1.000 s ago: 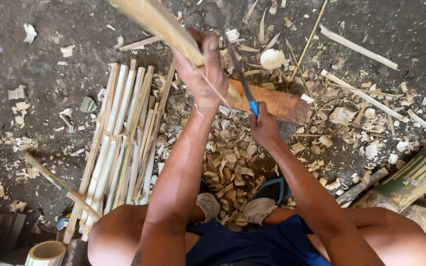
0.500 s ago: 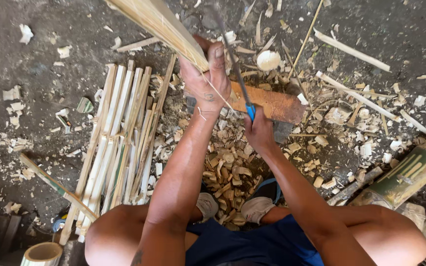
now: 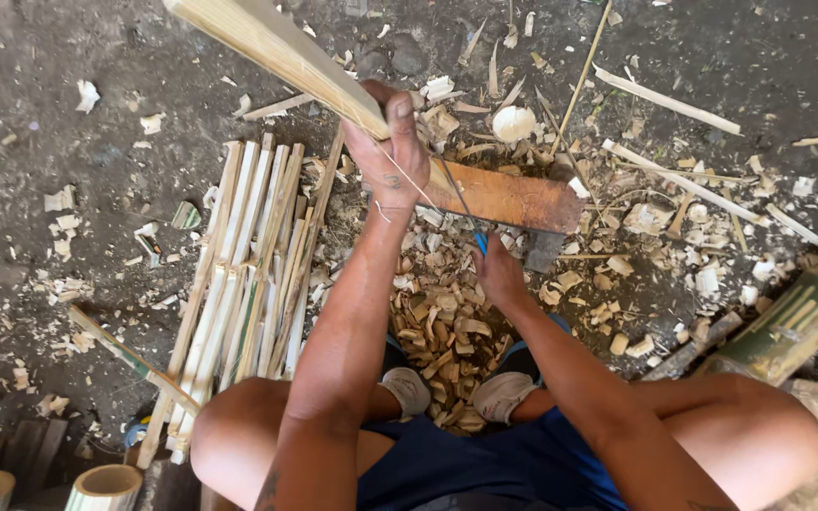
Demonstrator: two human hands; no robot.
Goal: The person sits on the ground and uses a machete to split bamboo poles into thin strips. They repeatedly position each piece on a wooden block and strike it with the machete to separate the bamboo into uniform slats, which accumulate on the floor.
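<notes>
My left hand (image 3: 392, 151) grips a long pale bamboo stick (image 3: 276, 52) that runs up to the top left, its lower end resting on a brown wooden block (image 3: 513, 199). My right hand (image 3: 496, 270) holds a knife with a blue handle (image 3: 480, 241), the thin dark blade (image 3: 456, 194) angled up against the stick just beside my left hand. A heap of bamboo chips (image 3: 442, 322) lies under both hands, between my two shoes.
A row of split bamboo slats (image 3: 239, 284) lies on the dirt floor to the left. Loose sticks and shavings (image 3: 674, 180) are scattered to the right. A green bamboo piece (image 3: 788, 326) lies by my right knee, and cut bamboo tubes (image 3: 106, 487) stand at the bottom left.
My left hand and the stick have shifted slightly. My right hand has drawn the knife a little lower and closer along the stick.
</notes>
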